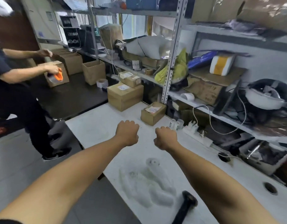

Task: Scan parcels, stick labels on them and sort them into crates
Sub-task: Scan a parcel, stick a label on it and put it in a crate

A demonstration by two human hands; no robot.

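Note:
Both my arms reach out over a white table (97, 125). My left hand (127, 132) and my right hand (166, 137) are closed into fists, side by side, with nothing in them. Beyond the fists stand labelled cardboard parcels: a small one (153, 113) closest to my right hand, a larger one (125, 96) further left, and another small one (130, 78) behind it. A black handheld scanner (185, 206) lies near the table's front edge under my right forearm. A clear label roll (153, 162) lies between my arms.
Metal shelving (173, 50) crowded with boxes, bags and cables runs along the right. A power strip (197, 135) lies at the table's back edge. At left, another person (13, 88) handles an orange item over open cardboard boxes (93, 71) on a dark table.

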